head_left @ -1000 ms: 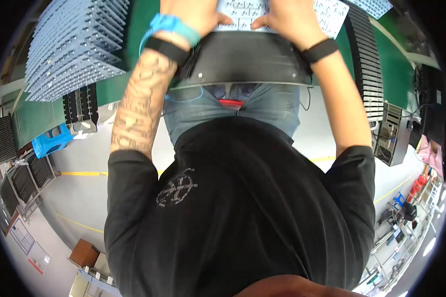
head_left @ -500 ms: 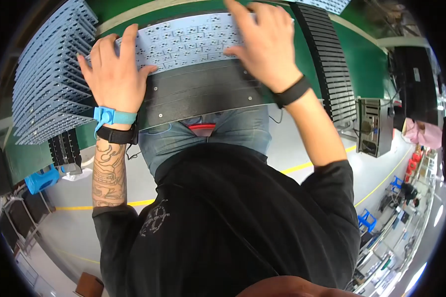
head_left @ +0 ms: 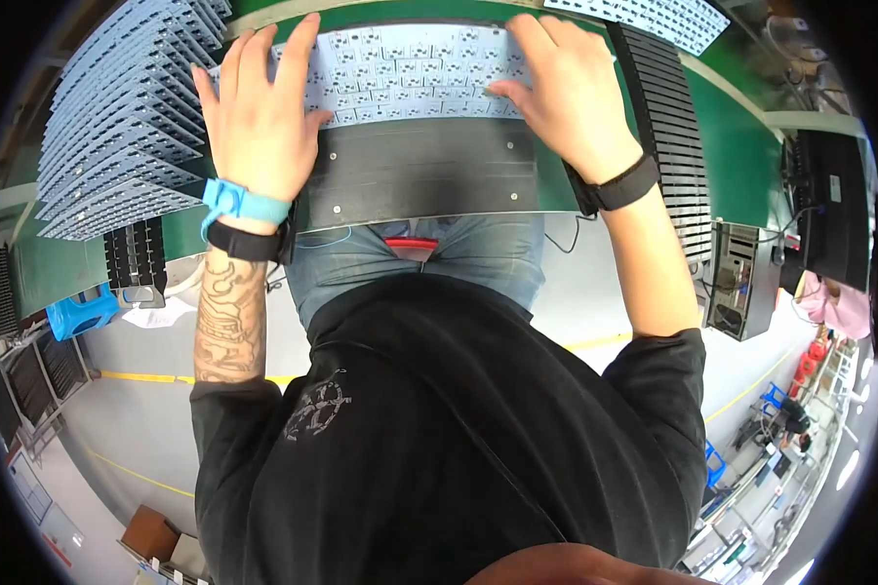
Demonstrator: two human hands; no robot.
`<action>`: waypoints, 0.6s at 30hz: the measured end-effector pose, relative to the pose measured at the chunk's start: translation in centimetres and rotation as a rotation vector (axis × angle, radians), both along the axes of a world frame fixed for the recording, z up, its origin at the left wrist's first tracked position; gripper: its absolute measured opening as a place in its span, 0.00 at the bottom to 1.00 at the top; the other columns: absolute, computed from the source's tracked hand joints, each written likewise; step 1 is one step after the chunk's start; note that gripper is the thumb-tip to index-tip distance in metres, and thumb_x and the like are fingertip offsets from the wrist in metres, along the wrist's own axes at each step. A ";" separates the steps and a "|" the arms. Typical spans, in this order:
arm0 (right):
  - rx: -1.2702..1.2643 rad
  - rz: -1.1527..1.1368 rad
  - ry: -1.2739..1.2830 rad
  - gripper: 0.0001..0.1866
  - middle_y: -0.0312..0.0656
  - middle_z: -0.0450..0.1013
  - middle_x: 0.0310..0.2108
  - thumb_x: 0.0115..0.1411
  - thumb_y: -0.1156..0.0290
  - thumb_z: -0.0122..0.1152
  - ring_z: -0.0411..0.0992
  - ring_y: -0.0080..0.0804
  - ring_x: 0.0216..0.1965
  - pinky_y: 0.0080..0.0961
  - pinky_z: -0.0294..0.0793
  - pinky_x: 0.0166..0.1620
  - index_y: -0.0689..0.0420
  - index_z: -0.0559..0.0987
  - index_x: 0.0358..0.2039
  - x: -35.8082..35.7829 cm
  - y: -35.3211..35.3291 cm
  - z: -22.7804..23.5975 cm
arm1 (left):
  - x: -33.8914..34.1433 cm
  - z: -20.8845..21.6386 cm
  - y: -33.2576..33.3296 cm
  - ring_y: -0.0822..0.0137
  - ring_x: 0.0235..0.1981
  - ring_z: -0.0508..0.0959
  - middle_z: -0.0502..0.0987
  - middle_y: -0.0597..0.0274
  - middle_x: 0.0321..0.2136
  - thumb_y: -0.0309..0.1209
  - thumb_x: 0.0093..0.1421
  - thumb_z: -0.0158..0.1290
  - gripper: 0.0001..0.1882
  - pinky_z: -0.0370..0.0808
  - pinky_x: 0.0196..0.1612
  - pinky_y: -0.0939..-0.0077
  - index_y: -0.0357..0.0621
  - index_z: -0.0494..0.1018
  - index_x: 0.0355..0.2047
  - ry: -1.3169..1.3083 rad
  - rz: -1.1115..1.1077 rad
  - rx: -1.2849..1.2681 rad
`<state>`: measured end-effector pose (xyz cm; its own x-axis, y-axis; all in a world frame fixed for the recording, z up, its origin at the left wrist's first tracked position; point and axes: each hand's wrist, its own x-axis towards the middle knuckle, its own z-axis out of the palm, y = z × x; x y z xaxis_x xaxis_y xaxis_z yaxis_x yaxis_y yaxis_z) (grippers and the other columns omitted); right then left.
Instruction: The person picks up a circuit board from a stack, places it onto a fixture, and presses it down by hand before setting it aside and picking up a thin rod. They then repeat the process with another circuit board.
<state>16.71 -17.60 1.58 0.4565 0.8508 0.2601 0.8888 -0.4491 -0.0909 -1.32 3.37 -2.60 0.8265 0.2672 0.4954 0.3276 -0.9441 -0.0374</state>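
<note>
A pale blue-white keyboard circuit board (head_left: 415, 73) lies across the far part of a black fixture plate (head_left: 419, 175) in front of me. My left hand (head_left: 261, 132) rests over the board's left end, fingers stretched apart and the thumb near its front edge. Over the right end is my right hand (head_left: 580, 102), its fingers also spread and its thumb pointing in across the board. Both hands hide the ends of the board. Screw heads dot the black plate nearer to me. A blue wrist strap (head_left: 249, 205) and a black band circle my left wrist.
At the left leans a tall stack of similar boards (head_left: 117, 127). A slotted black rack (head_left: 673, 136) stands to the right, with another board (head_left: 644, 19) at the far right. The green bench (head_left: 727, 146) runs underneath; a metal case (head_left: 741, 278) sits lower right.
The whole view has shifted, so the bench appears farther right. My right hand has moved slightly outward toward the board's right end. The left hand stays at the left end.
</note>
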 end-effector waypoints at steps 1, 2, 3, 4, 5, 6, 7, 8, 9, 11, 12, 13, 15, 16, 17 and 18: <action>0.011 0.015 0.040 0.32 0.49 0.73 0.41 0.41 0.66 0.78 0.71 0.52 0.47 0.43 0.68 0.51 0.59 0.73 0.47 0.3 -0.3 -0.1 | 0.1 0.0 -0.2 0.48 0.61 0.68 0.71 0.54 0.57 0.33 0.43 0.73 0.48 0.62 0.62 0.33 0.58 0.64 0.65 -0.063 -0.009 0.003; 0.021 0.028 0.085 0.32 0.49 0.73 0.40 0.41 0.66 0.78 0.71 0.52 0.46 0.42 0.69 0.51 0.59 0.73 0.46 0.1 -0.6 0.0 | -0.1 0.1 -0.6 0.48 0.61 0.68 0.70 0.53 0.58 0.32 0.44 0.72 0.46 0.63 0.62 0.36 0.56 0.65 0.64 -0.121 -0.020 0.004; 0.021 0.030 0.081 0.32 0.49 0.73 0.40 0.41 0.66 0.78 0.71 0.52 0.46 0.42 0.69 0.51 0.59 0.73 0.46 0.5 -0.2 0.3 | -0.4 0.3 -1.1 0.48 0.61 0.68 0.70 0.52 0.58 0.31 0.45 0.72 0.44 0.64 0.62 0.39 0.55 0.66 0.64 -0.179 -0.031 0.007; -0.068 0.000 0.169 0.32 0.49 0.72 0.40 0.41 0.67 0.77 0.71 0.52 0.47 0.43 0.68 0.52 0.59 0.73 0.47 1.8 0.8 0.6 | -0.7 0.6 -1.4 0.48 0.61 0.68 0.70 0.52 0.58 0.31 0.45 0.72 0.44 0.64 0.62 0.39 0.55 0.66 0.64 -0.185 -0.031 0.012; -0.157 -0.031 0.256 0.32 0.49 0.72 0.41 0.41 0.68 0.76 0.70 0.52 0.47 0.43 0.67 0.53 0.60 0.73 0.47 3.0 1.8 0.9 | -1.1 0.9 -1.7 0.49 0.58 0.70 0.72 0.53 0.55 0.30 0.46 0.71 0.39 0.66 0.60 0.43 0.52 0.69 0.59 -0.263 -0.086 -0.069; -0.245 -0.062 0.341 0.32 0.50 0.71 0.41 0.41 0.68 0.76 0.70 0.52 0.47 0.43 0.66 0.54 0.60 0.73 0.48 3.6 2.3 1.3 | -1.7 1.3 -2.2 0.49 0.54 0.72 0.73 0.53 0.53 0.29 0.46 0.70 0.34 0.68 0.58 0.47 0.49 0.72 0.55 -0.341 -0.143 -0.150; -0.240 -0.059 0.332 0.32 0.50 0.71 0.41 0.41 0.68 0.76 0.70 0.52 0.47 0.43 0.66 0.54 0.60 0.73 0.48 3.7 2.3 1.2 | -2.3 1.7 -2.6 0.49 0.51 0.74 0.75 0.54 0.50 0.29 0.47 0.70 0.29 0.70 0.56 0.51 0.47 0.76 0.51 -0.420 -0.198 -0.229; -0.161 -0.034 0.296 0.32 0.49 0.74 0.41 0.42 0.66 0.77 0.72 0.52 0.46 0.40 0.69 0.52 0.58 0.76 0.48 4.1 1.8 0.7 | -3.0 2.1 -3.2 0.49 0.51 0.74 0.75 0.54 0.50 0.29 0.47 0.70 0.29 0.70 0.56 0.51 0.47 0.76 0.51 -0.429 -0.199 -0.222; -0.082 -0.007 0.258 0.31 0.48 0.77 0.40 0.43 0.64 0.79 0.75 0.51 0.44 0.38 0.72 0.50 0.57 0.78 0.49 4.5 1.2 0.2 | -3.9 2.6 -4.0 0.51 0.47 0.76 0.77 0.54 0.45 0.26 0.49 0.67 0.22 0.73 0.51 0.57 0.44 0.78 0.45 -0.401 -0.265 -0.370; 0.000 0.035 0.213 0.31 0.47 0.80 0.40 0.43 0.62 0.81 0.77 0.51 0.43 0.35 0.75 0.48 0.55 0.81 0.49 4.9 0.8 1.0 | -5.1 3.0 -5.2 0.52 0.42 0.78 0.80 0.55 0.40 0.22 0.51 0.65 0.15 0.75 0.47 0.64 0.41 0.79 0.40 -0.379 -0.319 -0.509; 0.068 0.007 0.159 0.29 0.46 0.80 0.38 0.44 0.63 0.80 0.78 0.48 0.40 0.34 0.75 0.46 0.57 0.81 0.46 4.1 0.2 2.1 | -5.5 2.8 -5.8 0.54 0.37 0.79 0.80 0.56 0.36 0.22 0.51 0.65 0.12 0.76 0.42 0.66 0.39 0.80 0.37 -0.356 -0.338 -0.612; 0.136 -0.025 0.107 0.26 0.45 0.81 0.35 0.44 0.64 0.80 0.79 0.45 0.37 0.33 0.76 0.43 0.59 0.82 0.44 3.2 -0.5 3.2 | -5.6 2.5 -6.3 0.57 0.32 0.80 0.80 0.56 0.31 0.21 0.52 0.64 0.09 0.77 0.38 0.67 0.38 0.80 0.35 -0.331 -0.360 -0.716; 0.210 -0.067 0.046 0.24 0.44 0.81 0.33 0.45 0.64 0.80 0.80 0.42 0.34 0.31 0.77 0.41 0.61 0.82 0.41 2.6 -1.8 4.4 | -5.4 2.1 -7.2 0.60 0.30 0.80 0.81 0.56 0.31 0.21 0.53 0.65 0.09 0.78 0.36 0.69 0.37 0.80 0.35 -0.269 -0.342 -0.882; 0.251 -0.139 0.210 0.23 0.44 0.82 0.34 0.47 0.65 0.79 0.80 0.38 0.34 0.29 0.77 0.41 0.62 0.82 0.41 2.6 -2.4 4.5 | -5.0 1.8 -7.8 0.63 0.29 0.81 0.81 0.56 0.31 0.21 0.53 0.65 0.08 0.78 0.34 0.72 0.36 0.80 0.34 -0.197 -0.316 -1.050; 0.297 -0.207 0.373 0.22 0.44 0.82 0.35 0.50 0.66 0.78 0.80 0.34 0.34 0.27 0.77 0.41 0.63 0.81 0.41 2.7 -2.9 4.7 | -4.4 1.6 -8.3 0.63 0.29 0.81 0.81 0.56 0.31 0.21 0.53 0.65 0.08 0.78 0.34 0.72 0.36 0.80 0.34 -0.200 -0.325 -1.042; 0.343 -0.274 0.539 0.20 0.45 0.82 0.37 0.52 0.66 0.77 0.80 0.30 0.34 0.25 0.77 0.40 0.64 0.81 0.41 2.7 -3.1 4.7 | -3.7 1.4 -9.0 0.67 0.30 0.80 0.81 0.57 0.32 0.20 0.55 0.64 0.08 0.77 0.34 0.76 0.36 0.80 0.36 -0.152 -0.363 -1.144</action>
